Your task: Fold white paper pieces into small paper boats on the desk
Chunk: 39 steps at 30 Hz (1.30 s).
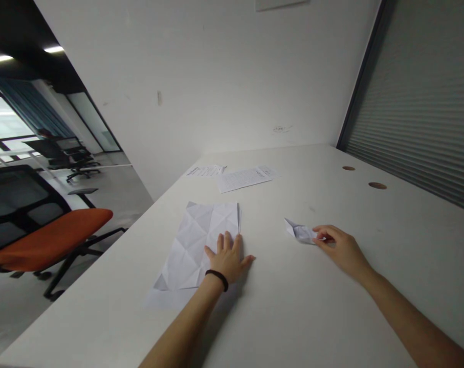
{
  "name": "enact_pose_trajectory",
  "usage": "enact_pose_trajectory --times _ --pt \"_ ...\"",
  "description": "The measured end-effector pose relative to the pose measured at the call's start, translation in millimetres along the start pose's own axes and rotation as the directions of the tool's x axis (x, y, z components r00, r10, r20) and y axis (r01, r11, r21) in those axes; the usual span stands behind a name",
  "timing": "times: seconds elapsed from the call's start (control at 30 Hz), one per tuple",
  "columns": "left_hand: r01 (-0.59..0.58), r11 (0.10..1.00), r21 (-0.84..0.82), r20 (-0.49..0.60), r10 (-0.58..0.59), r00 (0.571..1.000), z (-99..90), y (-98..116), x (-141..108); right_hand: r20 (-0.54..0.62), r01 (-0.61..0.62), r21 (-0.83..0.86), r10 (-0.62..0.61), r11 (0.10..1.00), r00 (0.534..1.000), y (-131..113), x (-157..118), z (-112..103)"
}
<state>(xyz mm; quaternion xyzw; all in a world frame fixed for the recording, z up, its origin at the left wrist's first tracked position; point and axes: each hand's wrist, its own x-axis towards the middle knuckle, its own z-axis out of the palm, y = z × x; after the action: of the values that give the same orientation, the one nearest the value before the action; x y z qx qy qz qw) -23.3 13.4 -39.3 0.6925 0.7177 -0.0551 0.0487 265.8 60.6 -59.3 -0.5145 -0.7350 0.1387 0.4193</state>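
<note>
My left hand lies flat with its fingers spread, partly on a creased sheet of white paper and partly on the white table. Fold lines cross the sheet in a pattern of triangles, and more paper shows under its lower and right edges. To the right, my right hand pinches one end of a small folded paper piece between thumb and fingers. The piece has a raised, pointed flap at its left end and sits at the table surface. My fingers hide its right end.
Two printed sheets, a larger one and a smaller one, lie near the wall on the white table. Two round holes pierce the tabletop at right, beside a blind-covered panel. An orange-seated chair stands left of the table.
</note>
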Motion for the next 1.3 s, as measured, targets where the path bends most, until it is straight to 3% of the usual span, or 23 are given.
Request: enact_pose_trajectory --times 0.23,0.53,0.83,1.13,1.3 --pt "-0.002 0.999 0.035 -0.009 0.002 1.0 1.8 -2.2 3.3 -0.126 -0.107 -0.066 0.098 0.992 0.987 21.4 6.7 -21.2" --pt "-0.016 0.999 0.029 -0.005 0.016 1.0 1.4 -2.7 3.2 -0.205 -0.276 -0.345 0.215 0.897 0.955 59.8 6.1 -42.9" --pt "-0.022 0.998 0.051 -0.036 0.024 0.999 3.1 -3.1 4.1 -0.094 -0.196 -0.322 0.174 0.926 0.98 57.3 8.0 -36.0" --pt "-0.023 0.999 0.048 -0.035 0.024 0.999 0.6 -3.2 3.4 -0.227 -0.239 -0.533 0.135 0.811 0.965 70.9 5.9 -44.5" --pt "-0.016 0.998 0.056 -0.035 0.018 0.999 2.4 -2.6 3.0 -0.24 -0.255 -0.565 0.139 0.784 0.961 72.4 5.3 -43.5"
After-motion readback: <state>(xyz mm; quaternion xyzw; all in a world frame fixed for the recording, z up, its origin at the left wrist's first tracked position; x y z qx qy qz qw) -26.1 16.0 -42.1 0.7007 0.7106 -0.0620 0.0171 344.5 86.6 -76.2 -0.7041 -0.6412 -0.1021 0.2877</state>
